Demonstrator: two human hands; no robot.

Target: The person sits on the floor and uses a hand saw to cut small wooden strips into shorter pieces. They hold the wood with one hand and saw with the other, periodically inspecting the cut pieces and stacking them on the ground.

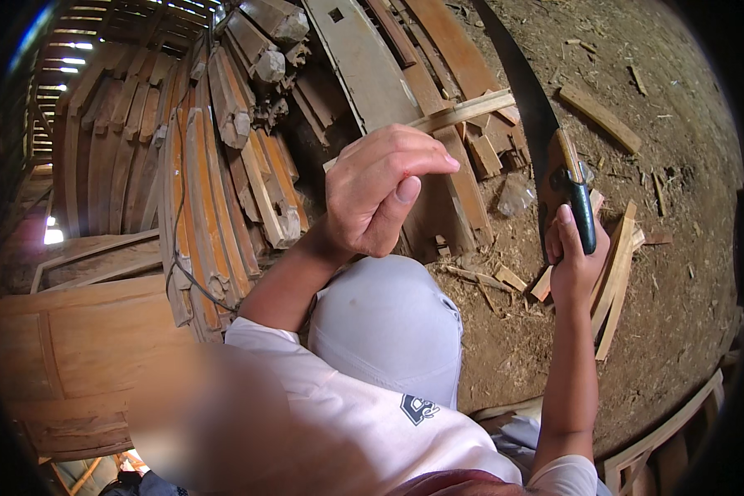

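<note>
My right hand [581, 263] grips a handsaw by its dark grip. The saw's handle [565, 157] is part brown wood, and its long dark blade [527, 74] points away from me, above the dirt floor. My left hand [384, 186] is raised above my grey-clad knee [384, 322], its fingers together and half bent, the thumb apart from them. A small red mark shows on a finger. I see nothing between the thumb and fingers. Behind this hand runs a pale wood strip [475, 108], lying across boards; whether the hand touches it I cannot tell.
Stacked timber [215, 198] stands on the left with a dark cable [178, 240] over it. Long boards [364, 62] lie ahead. Loose strips [616, 277], an offcut [599, 118], shavings and a clear plastic piece [517, 194] litter the dirt floor [670, 231].
</note>
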